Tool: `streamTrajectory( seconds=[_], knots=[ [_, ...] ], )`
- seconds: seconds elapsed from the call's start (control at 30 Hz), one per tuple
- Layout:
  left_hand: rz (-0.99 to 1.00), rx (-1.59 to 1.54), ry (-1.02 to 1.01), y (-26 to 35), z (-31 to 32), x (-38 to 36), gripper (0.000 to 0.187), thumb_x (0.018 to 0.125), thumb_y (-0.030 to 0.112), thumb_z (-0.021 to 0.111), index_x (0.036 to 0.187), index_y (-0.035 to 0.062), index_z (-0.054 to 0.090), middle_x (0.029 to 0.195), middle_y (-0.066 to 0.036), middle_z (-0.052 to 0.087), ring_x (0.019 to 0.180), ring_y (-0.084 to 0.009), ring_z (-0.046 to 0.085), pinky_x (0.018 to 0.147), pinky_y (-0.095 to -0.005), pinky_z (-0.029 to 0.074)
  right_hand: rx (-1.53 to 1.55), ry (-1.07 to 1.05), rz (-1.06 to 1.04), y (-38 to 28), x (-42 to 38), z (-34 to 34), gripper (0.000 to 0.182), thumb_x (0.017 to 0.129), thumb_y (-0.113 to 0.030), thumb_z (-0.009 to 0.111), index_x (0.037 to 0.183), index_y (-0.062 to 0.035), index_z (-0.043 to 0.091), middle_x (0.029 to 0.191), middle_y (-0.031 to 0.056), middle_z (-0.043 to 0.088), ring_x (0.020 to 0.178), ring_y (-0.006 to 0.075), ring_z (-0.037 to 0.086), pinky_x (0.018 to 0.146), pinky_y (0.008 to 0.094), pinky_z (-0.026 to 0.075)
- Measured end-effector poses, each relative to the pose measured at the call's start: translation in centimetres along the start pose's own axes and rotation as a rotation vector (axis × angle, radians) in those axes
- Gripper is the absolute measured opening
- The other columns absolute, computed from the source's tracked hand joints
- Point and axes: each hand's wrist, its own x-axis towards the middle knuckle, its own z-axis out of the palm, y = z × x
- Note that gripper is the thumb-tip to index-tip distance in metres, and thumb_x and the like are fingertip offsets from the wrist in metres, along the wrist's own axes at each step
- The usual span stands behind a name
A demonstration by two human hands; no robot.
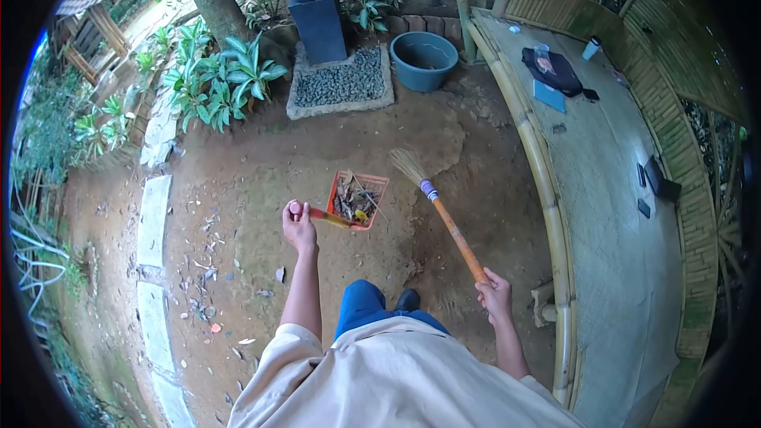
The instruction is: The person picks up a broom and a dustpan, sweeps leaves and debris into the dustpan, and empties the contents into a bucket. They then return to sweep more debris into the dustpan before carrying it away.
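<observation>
My left hand (300,227) is wrapped round the end of the handle of an orange dustpan (381,182). Dry leaves and a yellow piece (361,215) lie in the pan. In my right hand (495,296) is the orange handle of a broom (456,234) with a purple binding. The broom's straw bristles point up and left, right of the dustpan and apart from it. Loose leaves (208,273) are scattered over the dirt ground to the left.
A blue-grey tub (424,61) and a gravel bed (339,79) with a dark pedestal (319,32) are ahead. Stepping slabs (154,222) run down the left. Along the right, a bamboo-edged platform (618,269) holds a black bag (552,71), a bottle (591,47) and dark items.
</observation>
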Motion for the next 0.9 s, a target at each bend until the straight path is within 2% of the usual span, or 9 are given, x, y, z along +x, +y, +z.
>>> streamTrajectory(
  seconds=[0.13, 0.17, 0.37, 0.47, 0.53, 0.63, 0.67, 0.8, 0.9],
  knots=[
    [-0.021, 0.018, 0.022, -0.8, 5.0, 3.5, 0.029, 0.089, 0.003, 0.068, 0.117, 0.002, 0.057, 0.109, -0.005, 0.062, 0.101, -0.0126, 0.061, 0.088, -0.0269, 0.05, 0.015, -0.036, 0.011, -3.5, 6.4, 1.2, 0.059, 0.081, 0.003, 0.066, 0.138, 0.0015, 0.049, 0.085, 0.0047, 0.064, 0.05, 0.0061, 0.049, 0.04, 0.0204, 0.035],
    [-0.033, 0.014, 0.022, -0.9, 5.2, 6.1, 0.03, 0.089, 0.003, 0.068, 0.117, 0.0017, 0.057, 0.11, -0.005, 0.062, 0.101, -0.0127, 0.062, 0.088, -0.0269, 0.05, 0.009, -0.028, -0.003, -5.3, 6.6, 3.7, 0.059, 0.081, 0.003, 0.066, 0.138, 0.0014, 0.049, 0.085, 0.0047, 0.064, 0.05, 0.0061, 0.049, 0.04, 0.0203, 0.036],
    [-0.007, -0.016, 0.033, -4.0, 15.9, 13.5, 0.03, 0.089, 0.003, 0.069, 0.116, -0.0003, 0.057, 0.11, -0.007, 0.063, 0.098, -0.0129, 0.062, 0.087, -0.0268, 0.05, 0.026, -0.055, -0.03, -11.5, 17.8, 6.5, 0.058, 0.082, 0.005, 0.064, 0.138, 0.0043, 0.047, 0.086, 0.0064, 0.064, 0.05, 0.0062, 0.05, 0.039, 0.0185, 0.036],
    [-0.016, -0.056, -0.005, -4.9, 19.5, 20.3, 0.03, 0.088, 0.003, 0.069, 0.116, -0.0004, 0.058, 0.109, -0.007, 0.063, 0.098, -0.0128, 0.061, 0.087, -0.0268, 0.05, 0.029, -0.02, -0.045, -16.1, 21.2, 11.8, 0.058, 0.082, 0.005, 0.064, 0.138, 0.0035, 0.047, 0.086, 0.0064, 0.065, 0.05, 0.006, 0.05, 0.039, 0.0184, 0.036],
    [-0.057, -0.013, -0.013, -4.7, 22.8, 22.6, 0.03, 0.088, 0.001, 0.069, 0.116, 0.0001, 0.059, 0.109, -0.007, 0.063, 0.099, -0.0125, 0.061, 0.087, -0.0264, 0.05, 0.016, -0.008, -0.036, -19.2, 23.8, 12.9, 0.059, 0.082, 0.005, 0.065, 0.138, 0.0025, 0.048, 0.085, 0.0055, 0.064, 0.05, 0.0057, 0.05, 0.039, 0.0189, 0.036],
    [-0.101, -0.113, -0.062, -3.3, 27.9, 27.1, 0.029, 0.088, 0.001, 0.069, 0.115, 0.0004, 0.059, 0.108, -0.006, 0.062, 0.099, -0.0119, 0.061, 0.087, -0.0259, 0.05, 0.019, 0.014, -0.058, -24.4, 28.4, 16.0, 0.059, 0.082, 0.004, 0.066, 0.138, 0.0019, 0.049, 0.084, 0.0047, 0.064, 0.05, 0.0057, 0.049, 0.04, 0.0196, 0.035],
    [-0.055, -0.125, -0.078, -4.4, 29.6, 29.1, 0.028, 0.088, 0.001, 0.069, 0.114, 0.0003, 0.06, 0.107, -0.005, 0.062, 0.098, -0.0117, 0.061, 0.086, -0.0256, 0.05, 0.026, 0.017, -0.064, -26.0, 29.7, 16.8, 0.059, 0.082, 0.005, 0.065, 0.138, 0.0025, 0.048, 0.086, 0.0058, 0.064, 0.05, 0.006, 0.05, 0.039, 0.0192, 0.035],
    [-0.064, -0.06, -0.137, -0.2, 36.5, 33.7, 0.028, 0.09, 0.001, 0.067, 0.116, -0.001, 0.058, 0.107, -0.004, 0.061, 0.1, -0.0115, 0.06, 0.088, -0.0248, 0.049, 0.122, 0.036, -0.078, -30.3, 34.1, 19.0, 0.058, 0.083, 0.006, 0.064, 0.138, 0.0035, 0.048, 0.088, 0.0069, 0.064, 0.05, 0.0069, 0.05, 0.038, 0.0191, 0.035],
    [0.0, -0.066, -0.168, -0.3, 41.3, 37.9, 0.029, 0.089, 0.002, 0.068, 0.117, -0.001, 0.058, 0.107, -0.004, 0.061, 0.1, -0.0115, 0.06, 0.089, -0.0248, 0.049, 0.151, 0.063, -0.101, -33.1, 37.5, 20.7, 0.057, 0.083, 0.005, 0.064, 0.138, 0.0037, 0.047, 0.089, 0.0073, 0.064, 0.05, 0.0075, 0.051, 0.038, 0.0193, 0.036]
  ],
)
